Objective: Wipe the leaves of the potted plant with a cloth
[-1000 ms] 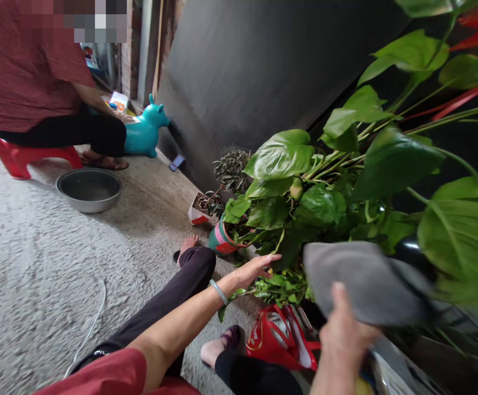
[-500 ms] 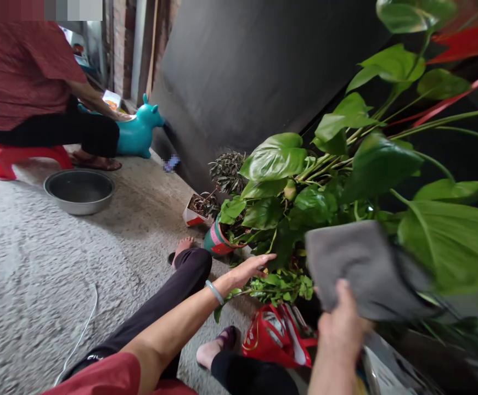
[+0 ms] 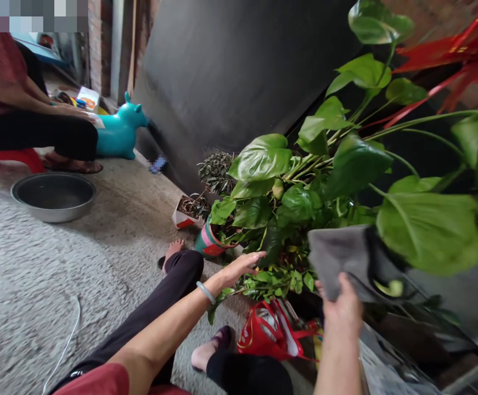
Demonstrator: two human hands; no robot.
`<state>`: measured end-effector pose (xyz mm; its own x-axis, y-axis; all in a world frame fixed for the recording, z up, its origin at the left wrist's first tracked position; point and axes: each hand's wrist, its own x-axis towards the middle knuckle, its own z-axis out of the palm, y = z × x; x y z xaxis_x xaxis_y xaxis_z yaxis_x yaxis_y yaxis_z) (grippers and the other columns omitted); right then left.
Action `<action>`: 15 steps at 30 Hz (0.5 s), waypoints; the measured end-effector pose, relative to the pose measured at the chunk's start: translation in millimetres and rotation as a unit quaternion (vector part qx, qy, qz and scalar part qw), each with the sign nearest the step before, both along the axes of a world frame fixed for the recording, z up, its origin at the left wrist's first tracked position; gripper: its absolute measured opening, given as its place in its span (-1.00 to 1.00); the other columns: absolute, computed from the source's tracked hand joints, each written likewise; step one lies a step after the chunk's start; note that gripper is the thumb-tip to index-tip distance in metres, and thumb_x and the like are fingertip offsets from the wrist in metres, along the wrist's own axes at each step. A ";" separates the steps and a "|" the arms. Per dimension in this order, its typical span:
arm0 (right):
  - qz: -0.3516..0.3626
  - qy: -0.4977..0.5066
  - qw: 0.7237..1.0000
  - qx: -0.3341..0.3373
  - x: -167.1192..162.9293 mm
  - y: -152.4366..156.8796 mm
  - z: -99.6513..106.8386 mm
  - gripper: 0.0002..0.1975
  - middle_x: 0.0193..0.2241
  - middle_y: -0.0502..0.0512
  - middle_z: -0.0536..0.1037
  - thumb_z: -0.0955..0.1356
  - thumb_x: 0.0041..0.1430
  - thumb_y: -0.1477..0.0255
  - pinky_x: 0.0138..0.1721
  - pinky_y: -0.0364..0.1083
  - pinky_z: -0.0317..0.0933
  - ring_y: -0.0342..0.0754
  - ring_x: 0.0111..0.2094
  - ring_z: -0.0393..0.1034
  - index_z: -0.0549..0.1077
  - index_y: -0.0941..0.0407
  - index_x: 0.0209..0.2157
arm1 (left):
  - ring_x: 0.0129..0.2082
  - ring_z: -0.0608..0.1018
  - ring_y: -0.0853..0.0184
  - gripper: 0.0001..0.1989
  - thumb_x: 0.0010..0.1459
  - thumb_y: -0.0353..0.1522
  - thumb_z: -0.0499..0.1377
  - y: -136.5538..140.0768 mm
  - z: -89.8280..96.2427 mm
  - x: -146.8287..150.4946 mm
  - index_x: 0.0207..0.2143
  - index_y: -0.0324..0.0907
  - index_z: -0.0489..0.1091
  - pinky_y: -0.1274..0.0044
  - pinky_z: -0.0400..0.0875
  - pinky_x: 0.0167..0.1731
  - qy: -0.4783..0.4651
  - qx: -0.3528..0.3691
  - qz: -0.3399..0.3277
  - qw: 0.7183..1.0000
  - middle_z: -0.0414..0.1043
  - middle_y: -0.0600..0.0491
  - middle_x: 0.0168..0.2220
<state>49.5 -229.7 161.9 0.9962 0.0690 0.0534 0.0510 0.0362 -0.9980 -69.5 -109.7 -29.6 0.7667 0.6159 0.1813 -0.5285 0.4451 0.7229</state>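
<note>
In the head view, my right hand [image 3: 343, 303] grips a grey cloth [image 3: 337, 251] by its lower edge, thumb on the near side. The cloth hangs spread beside a large green leaf [image 3: 428, 230] of the potted plant. Whether it touches that leaf I cannot tell. My left hand [image 3: 241, 267], with a pale bangle [image 3: 206, 292] on its wrist, is stretched out flat and holds nothing. Its fingertips are close to the plant's lower foliage, above a small leafy plant [image 3: 277, 281]. Contact between fingers and leaves is unclear.
A green and pink pot [image 3: 208, 241] and a white planter [image 3: 184, 218] stand ahead. Below the foliage sits a red bag [image 3: 261, 332]. Further left are a metal basin [image 3: 53, 206], a turquoise animal toy [image 3: 117, 134] and a seated person [image 3: 4, 77]. A dark panel [image 3: 239, 71] leans behind.
The view has shifted slightly right. The grey cloth has turned and looks narrower, with its dark edge now showing. My left hand stays stretched out near the foliage.
</note>
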 end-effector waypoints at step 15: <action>0.025 -0.136 0.990 -0.014 -54.6 -10.8 -46.2 -0.26 0.14 0.24 0.49 0.59 -0.26 0.12 0.22 0.17 0.27 0.21 0.14 0.39 0.49 0.15 -0.02 | 0.14 0.43 0.04 -0.31 0.15 0.06 0.21 -1.1 -7.9 3.8 0.19 -0.16 0.45 0.30 0.43 0.00 0.015 0.001 0.013 1.000 0.43 -0.15 0.19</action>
